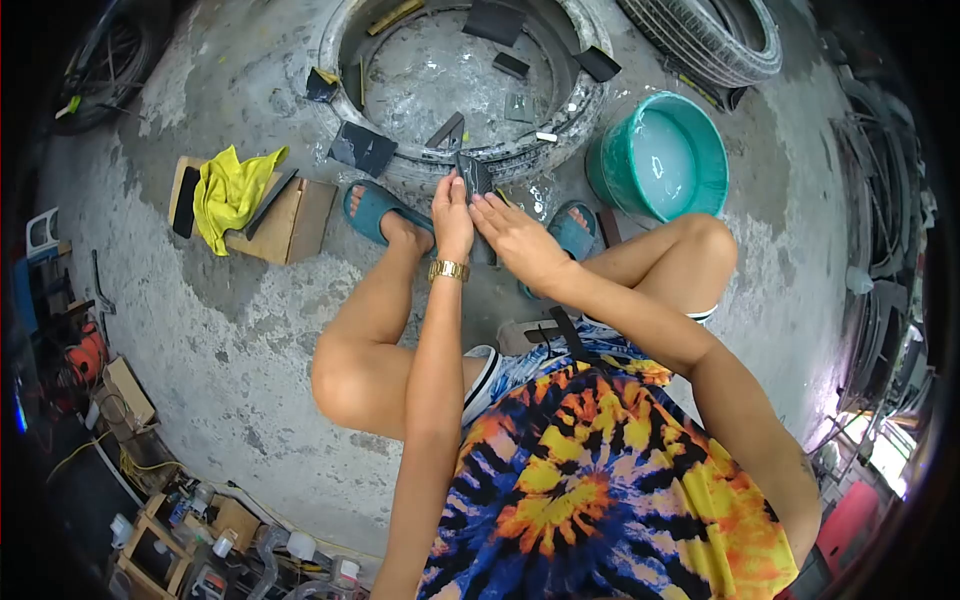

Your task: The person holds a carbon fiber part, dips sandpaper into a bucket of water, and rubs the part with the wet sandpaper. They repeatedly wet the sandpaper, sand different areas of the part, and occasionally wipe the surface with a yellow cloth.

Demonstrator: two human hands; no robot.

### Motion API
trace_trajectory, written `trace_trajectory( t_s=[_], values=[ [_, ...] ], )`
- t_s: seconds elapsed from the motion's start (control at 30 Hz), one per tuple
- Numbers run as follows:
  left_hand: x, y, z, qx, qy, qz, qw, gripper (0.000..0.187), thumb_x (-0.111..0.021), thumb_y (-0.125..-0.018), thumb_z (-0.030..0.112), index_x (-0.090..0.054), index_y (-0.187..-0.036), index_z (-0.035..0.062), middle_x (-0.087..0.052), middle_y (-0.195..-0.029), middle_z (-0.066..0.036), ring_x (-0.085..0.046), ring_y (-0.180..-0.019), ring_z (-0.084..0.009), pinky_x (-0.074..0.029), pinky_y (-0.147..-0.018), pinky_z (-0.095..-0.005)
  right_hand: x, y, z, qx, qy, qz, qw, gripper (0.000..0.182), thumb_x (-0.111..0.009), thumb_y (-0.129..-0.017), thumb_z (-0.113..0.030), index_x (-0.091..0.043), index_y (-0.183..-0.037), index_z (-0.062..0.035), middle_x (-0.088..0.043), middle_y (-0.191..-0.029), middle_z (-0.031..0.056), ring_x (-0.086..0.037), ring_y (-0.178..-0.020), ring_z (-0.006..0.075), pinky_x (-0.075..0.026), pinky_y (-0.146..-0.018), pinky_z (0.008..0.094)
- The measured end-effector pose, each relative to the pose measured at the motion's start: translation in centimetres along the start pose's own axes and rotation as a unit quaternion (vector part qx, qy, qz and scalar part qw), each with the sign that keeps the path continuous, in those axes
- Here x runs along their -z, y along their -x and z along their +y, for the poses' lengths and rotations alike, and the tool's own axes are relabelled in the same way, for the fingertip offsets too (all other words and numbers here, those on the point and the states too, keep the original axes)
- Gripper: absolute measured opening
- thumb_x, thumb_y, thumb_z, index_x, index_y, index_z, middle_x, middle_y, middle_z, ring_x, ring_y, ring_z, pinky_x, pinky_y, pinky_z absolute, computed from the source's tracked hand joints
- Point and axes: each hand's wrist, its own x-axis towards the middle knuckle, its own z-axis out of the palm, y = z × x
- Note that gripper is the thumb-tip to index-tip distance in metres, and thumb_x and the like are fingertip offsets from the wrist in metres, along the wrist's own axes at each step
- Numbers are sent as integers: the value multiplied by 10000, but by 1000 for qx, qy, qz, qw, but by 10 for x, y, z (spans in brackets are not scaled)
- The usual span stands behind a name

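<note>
The left hand (pixel 453 217) grips a dark piece (pixel 474 176) by its near side, and the right hand (pixel 515 237) lies against it with fingers extended. The piece is at the near rim of a tire (pixel 395 165) on the floor (pixel 270 350). A green bucket (pixel 610 165) of cloudy water (pixel 672 150) stands right of the tire; a yellow cloth (pixel 232 195) drapes over a box (pixel 312 220) to the left.

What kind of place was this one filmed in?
Probably a garage or repair workshop: a worn tire lies on the stained concrete floor, and tools and parts clutter the edge of the room.
</note>
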Motion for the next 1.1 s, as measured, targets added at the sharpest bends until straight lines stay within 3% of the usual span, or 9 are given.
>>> trace_trajectory(
  t_s=[0.13,0.23,0.3,0.43,0.53,0.77,0.87,1.0,1.1],
  values=[
    [2,-3,-1,-12,1,-20,1000,384,-475,-957,251,-566,-1187,-43,-623,-1135,-174,-573,-1057,-231,-412,-917,-316,-12,-47,34,-84,-68,-57,993,438,-489,-819,-54,-484,-1237,78,-530,-1264,206,-475,-1227,338,-404,-1015,407],
    [5,-11,-1,44,90,-19,995,346,-499,-961,225,-585,-1135,-62,-632,-1079,-88,-547,-990,-147,-408,-884,-268,1,-9,6,-67,-110,-24,991,452,-490,-823,-57,-476,-1259,58,-502,-1304,207,-433,-1277,338,-390,-1034,405],
    [5,-19,-11,29,68,-11,997,371,-491,-953,235,-574,-1166,-57,-627,-1115,-138,-563,-1016,-191,-410,-900,-296,35,25,-23,-33,-178,-74,981,497,-469,-823,-23,-442,-1317,22,-444,-1381,173,-401,-1310,324,-337,-1087,405],
    [8,-6,3,51,75,-46,995,373,-500,-951,229,-570,-1174,-62,-623,-1132,-124,-550,-1035,-161,-407,-904,-275,0,2,25,-48,-158,-17,986,553,-491,-788,-24,-438,-1338,-4,-427,-1402,168,-405,-1309,312,-328,-1096,406],
    [9,-18,-9,48,98,-27,994,341,-510,-960,221,-583,-1160,-45,-626,-1068,-49,-531,-970,-106,-403,-881,-241,12,26,-7,-62,-207,-14,976,549,-471,-785,3,-450,-1334,-17,-422,-1407,165,-388,-1317,316,-321,-1101,405],
    [9,-18,-9,46,91,-40,994,300,-506,-962,220,-599,-1094,-34,-619,-996,-34,-533,-906,-104,-412,-840,-234,1,11,3,-86,-216,5,973,624,-476,-749,64,-427,-1363,-35,-417,-1418,141,-345,-1345,322,-289,-1120,417],
    [9,-23,-18,50,96,-36,994,319,-501,-963,221,-582,-1125,-42,-615,-1036,-47,-530,-939,-113,-406,-849,-239,27,45,-36,-87,-289,-14,953,617,-450,-742,93,-442,-1346,-35,-416,-1416,148,-350,-1340,323,-304,-1113,411],
    [7,-9,7,72,92,-36,992,361,-502,-962,223,-550,-1178,-63,-607,-1101,-73,-525,-995,-127,-393,-895,-251,-6,11,8,-130,-256,41,957,602,-438,-766,86,-437,-1355,-42,-418,-1416,148,-359,-1335,332,-305,-1106,424],
    [12,-15,3,70,86,-44,993,380,-511,-958,219,-537,-1198,-75,-602,-1131,-92,-527,-1020,-138,-385,-918,-253,7,24,-16,-121,-247,34,961,577,-437,-782,69,-446,-1348,-41,-420,-1414,147,-364,-1332,332,-313,-1102,423]
  ],
)
